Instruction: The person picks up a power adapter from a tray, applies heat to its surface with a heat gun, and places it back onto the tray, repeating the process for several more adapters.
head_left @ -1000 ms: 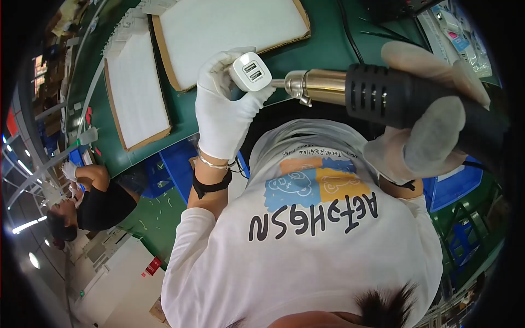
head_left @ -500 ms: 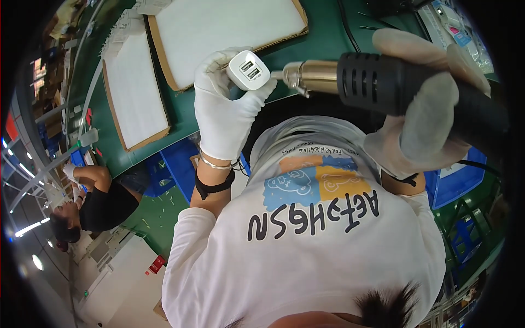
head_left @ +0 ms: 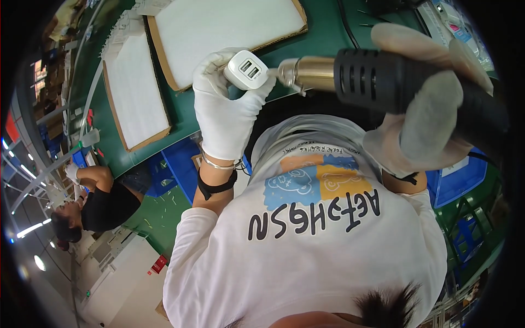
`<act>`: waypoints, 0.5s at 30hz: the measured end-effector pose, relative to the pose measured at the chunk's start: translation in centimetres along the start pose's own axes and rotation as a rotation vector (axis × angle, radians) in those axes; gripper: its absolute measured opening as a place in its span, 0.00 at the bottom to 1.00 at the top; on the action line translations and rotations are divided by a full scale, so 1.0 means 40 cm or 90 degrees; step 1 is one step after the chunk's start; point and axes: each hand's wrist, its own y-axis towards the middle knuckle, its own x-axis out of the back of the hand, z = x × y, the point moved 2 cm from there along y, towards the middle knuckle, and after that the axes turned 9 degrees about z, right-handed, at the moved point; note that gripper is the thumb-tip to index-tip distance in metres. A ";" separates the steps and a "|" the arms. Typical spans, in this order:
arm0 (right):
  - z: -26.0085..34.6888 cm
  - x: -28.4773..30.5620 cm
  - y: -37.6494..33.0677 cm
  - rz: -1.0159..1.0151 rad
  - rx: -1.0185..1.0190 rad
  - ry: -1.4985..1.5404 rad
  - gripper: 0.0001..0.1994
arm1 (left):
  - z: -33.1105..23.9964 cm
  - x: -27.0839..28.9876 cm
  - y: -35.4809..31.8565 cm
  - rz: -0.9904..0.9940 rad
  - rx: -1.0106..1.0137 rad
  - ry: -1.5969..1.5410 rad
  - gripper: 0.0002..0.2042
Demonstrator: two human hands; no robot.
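My left hand (head_left: 225, 112), in a white glove, grips a small white USB charger (head_left: 244, 70) between thumb and fingers. The charger's face with two USB ports is turned up toward me. My right hand (head_left: 432, 115), in a pale thin glove, is wrapped around the black handle of a hot air gun (head_left: 369, 81). The gun's metal nozzle (head_left: 298, 74) points left, its tip close beside the charger; whether they touch I cannot tell.
Two cardboard trays (head_left: 158, 41) lined with white sheets lie on the green table (head_left: 328, 41). Blue bins (head_left: 179, 167) stand below the table edge. A black cable (head_left: 345, 24) crosses the far side. A co-worker in black (head_left: 109, 205) is at the left.
The charger has tilted slightly in my left hand and shifted a little left. The hot air gun has moved slightly left with my right hand.
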 end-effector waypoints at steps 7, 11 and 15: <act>0.008 0.024 0.019 0.091 0.031 -0.042 0.20 | 0.005 0.004 -0.002 -0.013 -0.011 0.031 0.28; 0.016 0.020 0.022 0.085 0.013 -0.036 0.20 | 0.001 -0.002 0.000 -0.026 -0.011 0.018 0.27; 0.025 0.014 0.028 0.079 -0.003 -0.029 0.20 | 0.006 -0.003 -0.004 -0.035 -0.017 0.007 0.27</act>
